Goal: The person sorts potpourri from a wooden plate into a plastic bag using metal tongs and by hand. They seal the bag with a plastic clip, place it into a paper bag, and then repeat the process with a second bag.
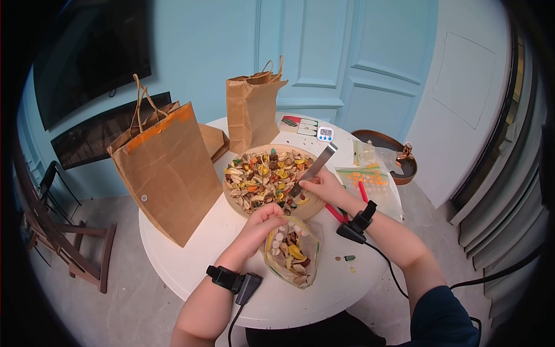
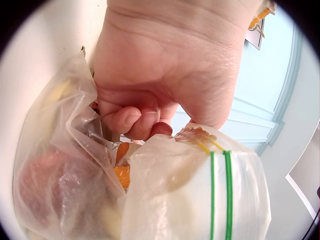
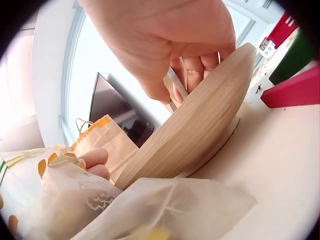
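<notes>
My left hand (image 1: 261, 226) pinches the rim of a clear zip bag (image 1: 317, 254), which stands with its mouth spread on the near side of the table. Inside the bag lie dried petals and pods, some yellow and brown. Green zip lines show on the bag (image 2: 190, 200) in the left wrist view. With my right hand (image 1: 325, 188) I hold metal tongs (image 1: 319, 163), their tips down among the potpourri (image 1: 260, 176). That potpourri fills a round wooden bowl (image 1: 312, 209) just beyond the bag. The tongs' tips are hidden behind the bowl's side (image 3: 195, 125) in the right wrist view.
Two brown paper bags, one at left (image 1: 173, 173) and one behind the bowl (image 1: 251, 113), stand on the round white table (image 1: 231, 283). A timer (image 1: 325, 134), another zip bag (image 1: 370, 176) and a red-handled tool (image 1: 335, 213) are at right. Crumbs (image 1: 349, 258) lie nearby.
</notes>
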Motion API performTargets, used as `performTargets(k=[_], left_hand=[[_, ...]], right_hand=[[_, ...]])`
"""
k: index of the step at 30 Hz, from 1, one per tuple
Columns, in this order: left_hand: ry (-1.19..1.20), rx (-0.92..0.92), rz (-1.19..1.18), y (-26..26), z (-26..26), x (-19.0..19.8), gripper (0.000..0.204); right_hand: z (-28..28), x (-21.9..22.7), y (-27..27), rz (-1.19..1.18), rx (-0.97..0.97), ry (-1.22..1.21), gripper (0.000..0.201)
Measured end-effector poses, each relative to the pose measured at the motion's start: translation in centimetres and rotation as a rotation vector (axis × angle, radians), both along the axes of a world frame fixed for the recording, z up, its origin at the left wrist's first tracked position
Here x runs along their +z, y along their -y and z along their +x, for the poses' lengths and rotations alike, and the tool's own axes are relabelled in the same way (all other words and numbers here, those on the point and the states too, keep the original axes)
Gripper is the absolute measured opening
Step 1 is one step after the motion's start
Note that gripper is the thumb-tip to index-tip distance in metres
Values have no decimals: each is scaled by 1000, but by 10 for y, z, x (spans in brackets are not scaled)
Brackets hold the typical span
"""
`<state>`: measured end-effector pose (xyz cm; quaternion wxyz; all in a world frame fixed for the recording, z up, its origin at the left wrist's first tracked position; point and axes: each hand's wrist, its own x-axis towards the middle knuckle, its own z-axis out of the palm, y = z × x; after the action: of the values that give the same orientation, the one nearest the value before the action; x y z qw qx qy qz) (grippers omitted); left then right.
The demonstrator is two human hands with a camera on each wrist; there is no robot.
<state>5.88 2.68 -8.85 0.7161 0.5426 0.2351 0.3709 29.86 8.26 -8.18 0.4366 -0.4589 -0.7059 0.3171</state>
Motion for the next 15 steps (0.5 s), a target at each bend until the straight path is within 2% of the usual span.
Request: performTargets(k=[6,9,11,15], left_hand=[[5,4,11,-2,0,-3,8],[7,-2,13,-2,-1,-3,8],[8,-5,12,-1,0,-2,8],[-5,5,5,0,0,0,9]], right_hand=[[-2,2,-1,-37,-13,-29,25],[0,9,1,-34,-101,-48,25],[1,12,2,-17,-69,-146,25],[4,5,-1,-44,-71,-66,25]])
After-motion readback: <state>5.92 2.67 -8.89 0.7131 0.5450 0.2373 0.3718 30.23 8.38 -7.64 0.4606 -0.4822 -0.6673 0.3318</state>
